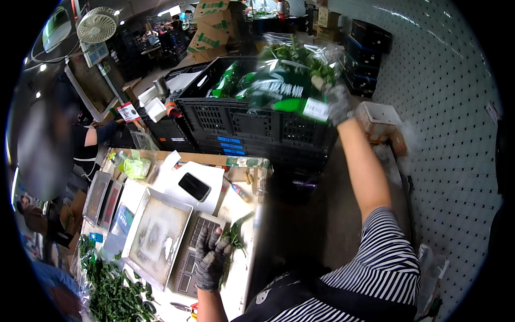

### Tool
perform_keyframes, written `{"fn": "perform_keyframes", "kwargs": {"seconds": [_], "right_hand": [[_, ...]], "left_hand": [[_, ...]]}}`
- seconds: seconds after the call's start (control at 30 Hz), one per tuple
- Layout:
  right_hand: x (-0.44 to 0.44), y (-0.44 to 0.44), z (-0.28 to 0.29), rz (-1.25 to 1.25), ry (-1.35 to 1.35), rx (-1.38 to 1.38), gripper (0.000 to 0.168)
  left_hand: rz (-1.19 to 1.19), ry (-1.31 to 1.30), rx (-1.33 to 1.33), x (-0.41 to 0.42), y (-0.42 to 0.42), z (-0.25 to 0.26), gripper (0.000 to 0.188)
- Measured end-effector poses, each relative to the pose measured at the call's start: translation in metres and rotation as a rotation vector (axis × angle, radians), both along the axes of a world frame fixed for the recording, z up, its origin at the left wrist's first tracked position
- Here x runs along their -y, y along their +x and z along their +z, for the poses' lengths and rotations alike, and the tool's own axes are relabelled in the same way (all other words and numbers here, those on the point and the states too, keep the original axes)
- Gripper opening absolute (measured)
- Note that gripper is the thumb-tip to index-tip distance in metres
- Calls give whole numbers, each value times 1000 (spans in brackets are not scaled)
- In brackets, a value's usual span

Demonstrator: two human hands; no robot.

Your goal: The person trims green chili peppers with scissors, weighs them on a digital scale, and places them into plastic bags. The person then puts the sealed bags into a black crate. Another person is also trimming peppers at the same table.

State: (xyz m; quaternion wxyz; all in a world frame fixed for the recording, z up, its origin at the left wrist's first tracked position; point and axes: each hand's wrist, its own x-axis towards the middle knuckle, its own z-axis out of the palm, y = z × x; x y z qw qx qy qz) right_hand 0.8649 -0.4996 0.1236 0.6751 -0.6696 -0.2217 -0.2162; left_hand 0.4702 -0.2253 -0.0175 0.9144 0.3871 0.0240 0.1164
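In a grey knit glove, my right hand (340,102) grips a clear and green printed plastic bag of leafy greens (291,76) with a white barcode label. It holds this bag, blurred, over the black plastic crate (257,116), where other green bags (229,80) lie. My left hand (211,257), gloved too and with nothing in it, is over the keypad side of a weighing scale (187,267). Its fingers are partly spread. The scale's metal pan (157,237) holds no greens. A few loose leaves (237,233) lie right beside that hand.
Loose greens (112,290) cover the table's near left corner, by red-handled scissors (183,307). A smartphone (194,187) rests on white paper; a second scale (97,199) sits further left. Another person (86,137) stands at the left. A fan (96,24) rises behind, and a foam box (378,116) sits right.
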Motion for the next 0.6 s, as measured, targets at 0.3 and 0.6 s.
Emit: {"fn": "perform_keyframes", "kwargs": {"seconds": [0.3,0.6], "right_hand": [[26,99,16,-583,-1626,-401,29],[-47,105,-21,-96,-1524,377,70]], "left_hand": [[118,-136,-170,-1,-32,-39,59],[175,-108,-198,8,-48,-46,54]]}}
